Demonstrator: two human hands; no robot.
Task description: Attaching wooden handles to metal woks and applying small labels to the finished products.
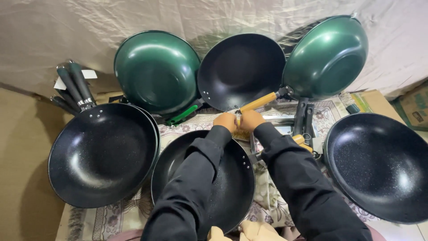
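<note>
Both hands meet at centre, above the near pan [203, 178], a black nonstick one lying open side up under the forearms. Left hand [225, 121] and right hand [250, 119] are fisted side by side, touching, each grip narrow and curled around something small and yellowish between them; cannot tell what it is, mostly hidden by the knuckles. Right fist sits at the near end of a wooden handle [258, 102] that runs up-right to a green pan [326, 56] propped bottom-out against the cloth backdrop [53, 27]; whether the right grip actually holds that handle is unclear. Black sleeves cover both arms. A second wood-handled piece [302, 142] lies just beside the right forearm. Back row: another green pan [156, 71] bottom-out at left with a green handle [182, 115], and a black pan [240, 70] facing the camera between the two green ones. Left side: big black pan [103, 154] stacked on another, open side up. Right side: big black speckled pan [379, 167], open side up. Loose dark handles [76, 87] sit far left behind the stack. Everything rests on a patterned mat [272, 201]. Cardboard box [414, 107] at far right edge.
</note>
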